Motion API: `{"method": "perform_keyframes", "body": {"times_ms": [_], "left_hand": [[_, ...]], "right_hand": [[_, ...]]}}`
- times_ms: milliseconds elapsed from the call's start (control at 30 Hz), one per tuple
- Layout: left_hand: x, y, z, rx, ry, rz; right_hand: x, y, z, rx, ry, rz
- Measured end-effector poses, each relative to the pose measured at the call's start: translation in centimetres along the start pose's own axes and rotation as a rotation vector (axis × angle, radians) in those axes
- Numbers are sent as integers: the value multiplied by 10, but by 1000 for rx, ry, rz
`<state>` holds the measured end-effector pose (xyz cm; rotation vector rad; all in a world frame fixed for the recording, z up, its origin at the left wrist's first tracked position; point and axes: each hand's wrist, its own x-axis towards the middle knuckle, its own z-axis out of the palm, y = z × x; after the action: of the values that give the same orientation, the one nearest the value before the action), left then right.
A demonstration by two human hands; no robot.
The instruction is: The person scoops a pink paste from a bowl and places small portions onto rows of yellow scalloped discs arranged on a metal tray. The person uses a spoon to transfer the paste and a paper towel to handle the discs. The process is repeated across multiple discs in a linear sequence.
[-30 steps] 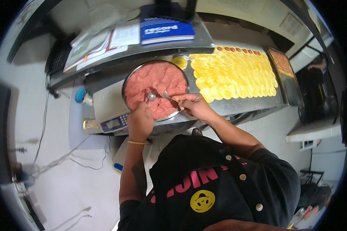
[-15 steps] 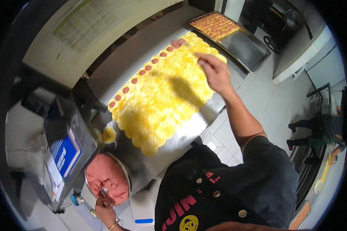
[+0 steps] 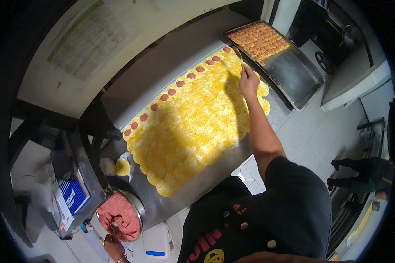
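Dough rounds (image 3: 193,127), yellow and overlapping, cover most of the steel counter (image 3: 175,206) in a wide sheet. Along the far edge of this sheet runs a row of pink filling dabs (image 3: 171,92), one on each round. The right hand (image 3: 249,81) is stretched out to the far right end of the sheet, just beside the last dabs. Its fingers are closed around a thin utensil (image 3: 240,59), which points away from the person toward the row; what is on its tip is too small to tell.

The left hand (image 3: 112,245) is at the lower edge of the view, well apart from the right one. It rests at the near rim of a round metal bowl (image 3: 138,210) full of pink filling (image 3: 118,215). Whether its fingers grip something I cannot tell; a small metal piece stands in the filling just beside them.

Beyond the right hand lies a tray (image 3: 289,74), its far half filled with finished pieces (image 3: 259,39). A small dough lump (image 3: 118,166) lies near the bowl.
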<state>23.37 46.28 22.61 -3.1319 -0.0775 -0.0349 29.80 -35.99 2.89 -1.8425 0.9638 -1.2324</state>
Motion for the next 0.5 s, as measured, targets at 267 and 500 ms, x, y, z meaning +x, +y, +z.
{"method": "perform_keyframes", "body": {"times_ms": [267, 500], "left_hand": [[-26, 1, -7, -119, 99, 169], [-44, -51, 17, -74, 187, 353]], "right_hand": [[-296, -143, -42, 280, -820, -14], [-451, -391, -33, 249, -1261, -1004]]}}
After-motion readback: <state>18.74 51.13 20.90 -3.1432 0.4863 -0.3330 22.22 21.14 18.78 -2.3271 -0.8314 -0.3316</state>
